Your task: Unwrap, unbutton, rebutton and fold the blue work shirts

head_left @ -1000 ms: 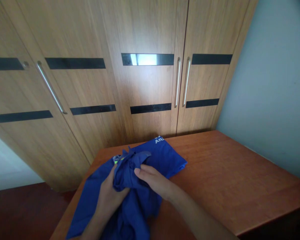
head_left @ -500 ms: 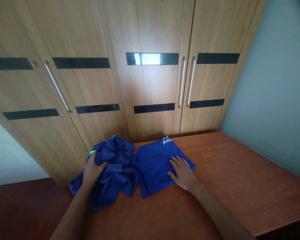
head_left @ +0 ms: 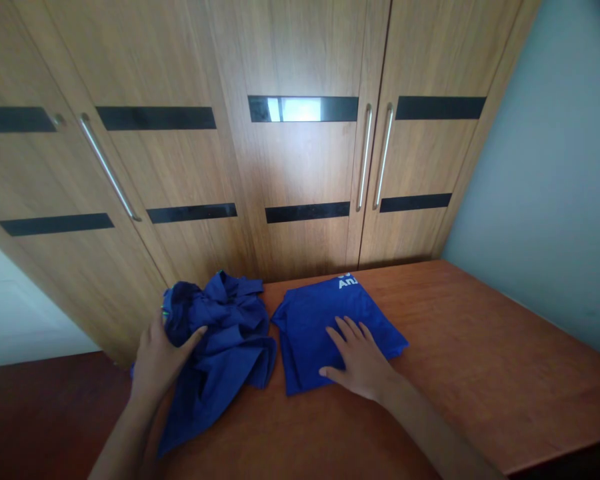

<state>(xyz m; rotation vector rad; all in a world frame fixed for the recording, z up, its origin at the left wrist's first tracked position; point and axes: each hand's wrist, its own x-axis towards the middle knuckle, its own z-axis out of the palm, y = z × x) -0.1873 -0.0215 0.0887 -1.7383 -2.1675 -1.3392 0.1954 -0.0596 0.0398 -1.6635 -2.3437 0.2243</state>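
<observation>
Reddish-brown table [head_left: 485, 353], rumpled blue cloth [head_left: 230, 353] at left, folded blue garment [head_left: 307, 327] with white lettering [head_left: 348, 283] alongside

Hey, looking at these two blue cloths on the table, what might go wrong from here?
The crumpled blue cloth lies by the left edge of the table, so it could slip off there if the left hand pushes it outward. 
The right hand is spread over the folded blue cloth; a sideways drag might spoil its folds.
</observation>
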